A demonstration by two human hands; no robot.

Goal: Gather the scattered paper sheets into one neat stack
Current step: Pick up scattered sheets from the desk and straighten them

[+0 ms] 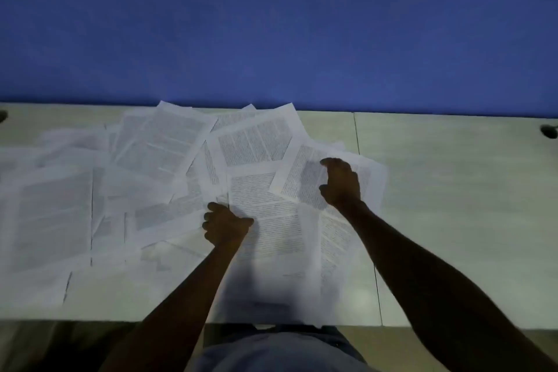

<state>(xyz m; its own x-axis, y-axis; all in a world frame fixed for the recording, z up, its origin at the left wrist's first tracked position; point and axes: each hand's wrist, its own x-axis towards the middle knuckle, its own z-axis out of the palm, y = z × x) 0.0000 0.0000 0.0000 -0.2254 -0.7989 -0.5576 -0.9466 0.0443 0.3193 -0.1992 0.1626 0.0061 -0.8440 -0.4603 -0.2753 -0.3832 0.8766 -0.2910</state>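
A: On the pale table (453, 190), against the blue wall (271, 24) at its far edge, what lies there?

B: Scattered paper sheets (163, 145), printed with text, overlapping at many angles. They cover the left and middle of the tabletop, from the far edge to near the front. The right part holds only a small dark thing (548, 131) close to the far right edge; I cannot tell what it is.

A: And the hands?

B: The left hand (225, 225) is near the middle, fingers curled, thumb pinching the left edge of a long sheet (271, 226) that runs toward the person. The right hand (341, 181) is farther off and to the right, resting on a tilted sheet (305, 172), its fingers bent over the paper. Whether it grips or only presses, I cannot tell.

A: Are the two sheets touching?

B: The tilted one overlaps the far right corner of the long one. The near end of the long sheet is blurred.

A: Any stack?

B: None; the sheets lie loose.
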